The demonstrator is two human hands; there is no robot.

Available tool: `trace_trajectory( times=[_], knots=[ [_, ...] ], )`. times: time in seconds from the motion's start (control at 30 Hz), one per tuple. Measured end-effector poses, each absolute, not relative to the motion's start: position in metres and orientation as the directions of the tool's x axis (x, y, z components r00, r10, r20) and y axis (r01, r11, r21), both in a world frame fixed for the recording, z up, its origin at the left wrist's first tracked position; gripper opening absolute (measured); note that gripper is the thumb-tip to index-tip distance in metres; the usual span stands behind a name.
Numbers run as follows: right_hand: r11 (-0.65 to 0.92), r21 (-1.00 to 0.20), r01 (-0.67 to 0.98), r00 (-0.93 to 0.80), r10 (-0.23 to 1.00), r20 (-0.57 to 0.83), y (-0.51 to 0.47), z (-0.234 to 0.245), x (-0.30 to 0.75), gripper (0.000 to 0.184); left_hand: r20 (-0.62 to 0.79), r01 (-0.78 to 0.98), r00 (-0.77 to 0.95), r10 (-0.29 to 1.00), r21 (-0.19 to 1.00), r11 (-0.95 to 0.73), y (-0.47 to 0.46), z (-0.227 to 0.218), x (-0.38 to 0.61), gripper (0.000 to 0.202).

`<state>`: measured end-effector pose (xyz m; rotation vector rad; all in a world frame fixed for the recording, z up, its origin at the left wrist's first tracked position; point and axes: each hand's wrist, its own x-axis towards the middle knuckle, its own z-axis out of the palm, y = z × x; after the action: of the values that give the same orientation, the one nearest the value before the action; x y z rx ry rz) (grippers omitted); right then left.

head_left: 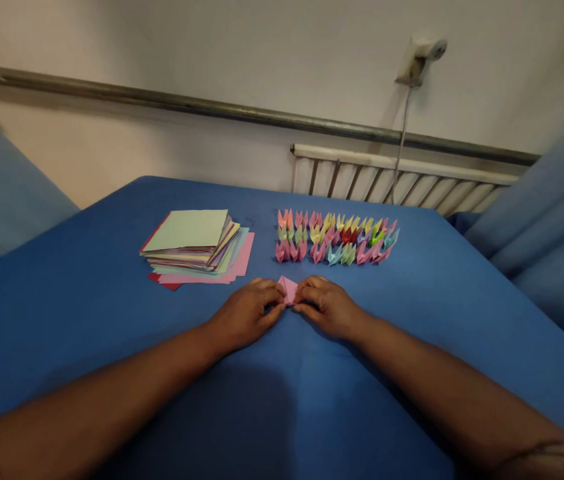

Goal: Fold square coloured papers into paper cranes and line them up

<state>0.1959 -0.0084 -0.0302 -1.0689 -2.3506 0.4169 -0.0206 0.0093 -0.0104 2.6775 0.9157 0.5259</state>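
A small folded piece of pink paper (289, 289) lies between my hands on the blue table. My left hand (255, 307) pinches its left side, with the thumb below and the fingers above. On the other side, my right hand (327, 303) grips the paper's right edge in a similar way. Fingers cover both ends, so only the middle of the paper shows. Just beyond my right hand stand rows of folded paper cranes (335, 239) in pink, yellow, green, blue and red. Past my left hand sits a stack of square coloured paper (189, 233), pale green on top.
The blue table cover (112, 320) reaches back towards the wall. A metal pipe (242, 113) and a white radiator (357, 170) run along that wall, with a cable (404, 127) hanging from a socket. Blue curtains (557, 227) hang at both sides.
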Motion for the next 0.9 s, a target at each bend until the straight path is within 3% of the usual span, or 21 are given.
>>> trace_trajectory(
  times=[0.3, 0.43, 0.5, 0.67, 0.9],
  knots=[
    [0.459, -0.53, 0.713, -0.379, 0.888, 0.26, -0.003, -0.033, 0.186, 0.012, 0.23, 0.647, 0.642, 0.732, 0.349, -0.677, 0.011, -0.01, -0.015, 0.019],
    [0.445, -0.526, 0.725, -0.364, 0.896, 0.255, -0.005, -0.031, 0.185, 0.006, 0.217, 0.684, 0.614, 0.759, 0.333, -0.649, 0.012, -0.012, -0.015, 0.008],
    [0.47, -0.511, 0.72, -0.384, 0.883, 0.271, -0.006, -0.031, 0.186, 0.004, 0.24, 0.667, 0.625, 0.743, 0.331, -0.668, 0.013, -0.013, -0.016, 0.012],
    [0.55, -0.42, 0.722, -0.472, 0.835, 0.282, -0.007, -0.03, 0.19, 0.009, 0.259, 0.51, 0.795, 0.549, 0.207, -0.835, 0.011, -0.013, -0.019, 0.03],
    [0.614, -0.211, 0.76, -0.578, 0.788, 0.211, -0.024, -0.018, 0.191, 0.021, 0.144, 0.549, 0.821, 0.552, 0.065, -0.833, -0.001, -0.006, -0.027, 0.036]
  ],
)
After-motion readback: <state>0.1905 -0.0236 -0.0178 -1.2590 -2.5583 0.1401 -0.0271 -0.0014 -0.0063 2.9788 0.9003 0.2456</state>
